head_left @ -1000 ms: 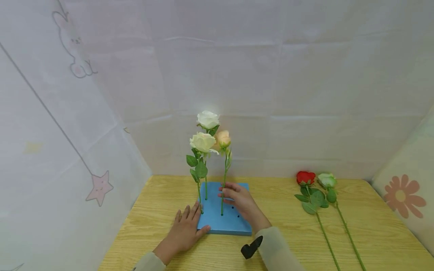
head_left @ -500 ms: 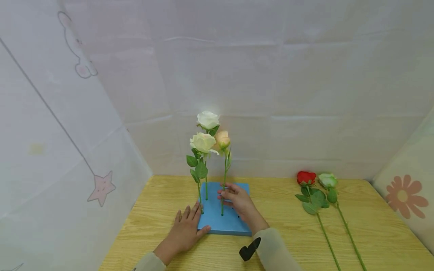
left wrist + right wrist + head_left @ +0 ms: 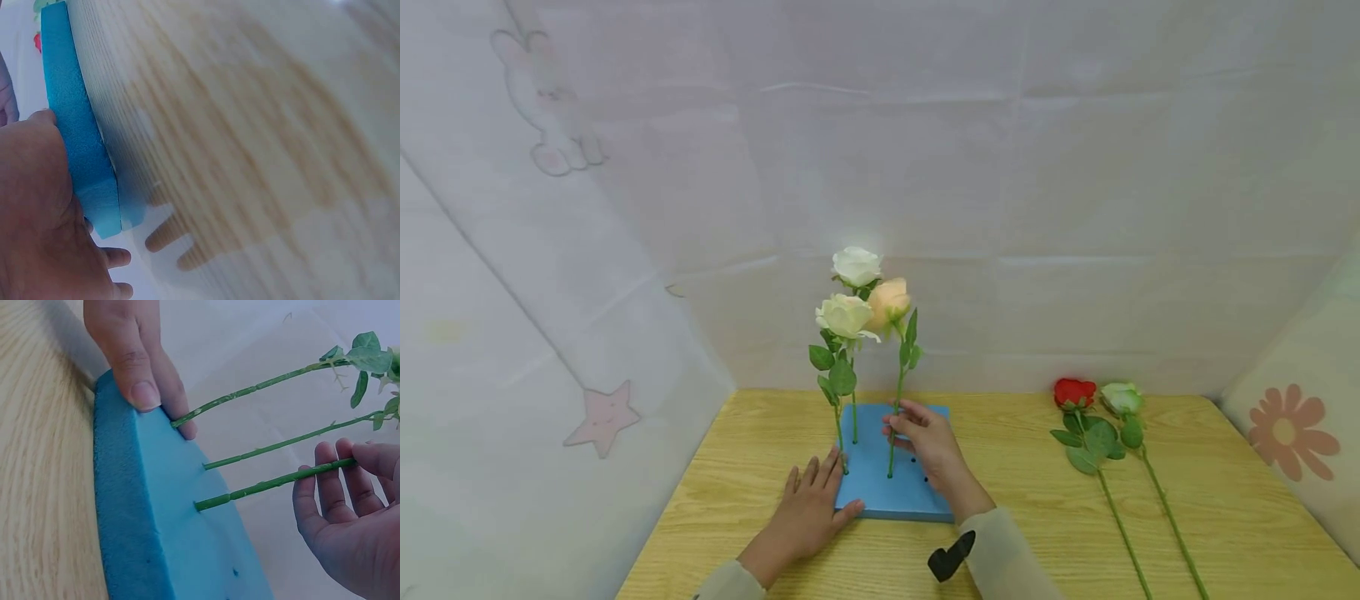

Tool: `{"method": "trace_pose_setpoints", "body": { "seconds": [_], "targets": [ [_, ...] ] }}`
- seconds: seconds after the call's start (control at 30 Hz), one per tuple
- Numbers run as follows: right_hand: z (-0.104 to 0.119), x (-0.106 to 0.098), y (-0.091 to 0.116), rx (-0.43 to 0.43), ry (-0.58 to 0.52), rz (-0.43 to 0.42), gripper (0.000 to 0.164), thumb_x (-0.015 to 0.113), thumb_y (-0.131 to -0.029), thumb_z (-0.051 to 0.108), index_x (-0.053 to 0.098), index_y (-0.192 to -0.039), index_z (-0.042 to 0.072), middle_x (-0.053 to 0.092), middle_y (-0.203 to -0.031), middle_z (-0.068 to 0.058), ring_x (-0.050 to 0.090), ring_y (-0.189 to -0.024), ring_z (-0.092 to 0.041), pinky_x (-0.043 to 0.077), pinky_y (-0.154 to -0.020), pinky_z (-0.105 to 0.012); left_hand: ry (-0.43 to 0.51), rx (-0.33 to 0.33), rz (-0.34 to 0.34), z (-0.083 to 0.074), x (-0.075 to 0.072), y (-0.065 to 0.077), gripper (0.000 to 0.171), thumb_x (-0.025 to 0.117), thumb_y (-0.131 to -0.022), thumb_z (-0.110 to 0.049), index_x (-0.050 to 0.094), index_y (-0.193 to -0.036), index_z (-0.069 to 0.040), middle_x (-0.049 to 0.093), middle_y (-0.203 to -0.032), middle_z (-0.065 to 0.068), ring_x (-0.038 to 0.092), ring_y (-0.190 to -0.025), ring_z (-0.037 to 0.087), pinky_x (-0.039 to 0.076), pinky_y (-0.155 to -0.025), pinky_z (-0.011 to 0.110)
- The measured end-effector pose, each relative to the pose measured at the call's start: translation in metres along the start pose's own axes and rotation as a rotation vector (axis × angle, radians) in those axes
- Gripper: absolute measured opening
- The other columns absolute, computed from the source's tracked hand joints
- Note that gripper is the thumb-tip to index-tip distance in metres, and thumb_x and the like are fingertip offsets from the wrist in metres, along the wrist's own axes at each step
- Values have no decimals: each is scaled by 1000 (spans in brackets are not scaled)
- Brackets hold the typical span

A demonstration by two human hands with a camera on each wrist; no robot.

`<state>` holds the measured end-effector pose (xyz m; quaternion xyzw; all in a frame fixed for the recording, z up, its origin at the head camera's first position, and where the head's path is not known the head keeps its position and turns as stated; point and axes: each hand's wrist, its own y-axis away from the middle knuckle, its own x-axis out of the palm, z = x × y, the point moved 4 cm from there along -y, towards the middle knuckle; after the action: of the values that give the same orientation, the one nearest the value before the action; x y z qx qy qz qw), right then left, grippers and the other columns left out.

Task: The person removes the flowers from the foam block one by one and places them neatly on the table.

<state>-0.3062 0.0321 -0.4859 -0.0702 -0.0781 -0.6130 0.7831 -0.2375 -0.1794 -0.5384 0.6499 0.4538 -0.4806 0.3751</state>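
Note:
My right hand (image 3: 934, 448) pinches the green stem of a peach rose (image 3: 889, 303) between thumb and fingers. That stem stands in a hole of a blue foam board (image 3: 887, 502). In the right wrist view, the pinched stem (image 3: 275, 483) enters the board with the thumb partway up it. My left hand (image 3: 808, 515) lies against the board's left edge, fingers spread, thumb at the front corner. In the left wrist view the palm (image 3: 34, 212) is beside the blue side face (image 3: 78, 119). A white rose (image 3: 857, 267) and a cream rose (image 3: 844, 317) also stand in the board.
On the wooden table (image 3: 1015, 533), to the right, lie a red rose (image 3: 1074, 392) and a white-green rose (image 3: 1122, 399), stems toward the front. Small holes (image 3: 926, 479) show in the board right of the peach rose. A pale cloth (image 3: 1075, 208) hangs behind.
The peach rose has turned on its stem: its bloom faces more to the left and its leaves have swung out to the right. The left hand stays in place.

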Motion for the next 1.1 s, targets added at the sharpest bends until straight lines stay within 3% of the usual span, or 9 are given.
{"method": "trace_pose_setpoints", "body": {
  "seconds": [0.3,0.47,0.7,0.87,1.1],
  "targets": [
    [20,3,9,-35,-19,2,38,67,-100,13,64,-138,9,66,-121,-26,72,-98,-21,58,-91,-43,5,6,-6,0,0,1,87,39,-100,-69,24,-163,-10,14,-170,9,22,-151,46,13,-115,72],
    [28,1,15,-62,-10,25,40,66,-100,13,62,-139,8,64,-123,-30,73,-97,-21,57,-92,-46,10,6,-13,1,1,0,87,40,-100,-69,24,-163,-11,15,-170,8,22,-151,46,13,-116,72],
    [34,-5,25,-57,6,35,41,68,-99,15,62,-140,11,69,-115,-18,73,-98,-25,58,-91,-46,15,24,-30,1,0,1,87,40,-101,-68,25,-162,-9,15,-170,10,24,-149,48,14,-114,73],
    [36,-13,30,-43,6,37,41,67,-99,14,61,-140,11,66,-118,-23,72,-98,-27,58,-91,-47,8,14,-20,2,0,0,86,38,-101,-68,23,-163,-11,14,-170,8,23,-150,46,14,-115,72],
    [38,-24,40,-47,37,52,42,67,-100,16,59,-141,11,70,-111,-16,71,-98,-29,58,-90,-48,18,31,-41,3,2,0,85,41,-102,-66,26,-162,-9,17,-169,11,24,-149,48,15,-114,73]
  ]
}}
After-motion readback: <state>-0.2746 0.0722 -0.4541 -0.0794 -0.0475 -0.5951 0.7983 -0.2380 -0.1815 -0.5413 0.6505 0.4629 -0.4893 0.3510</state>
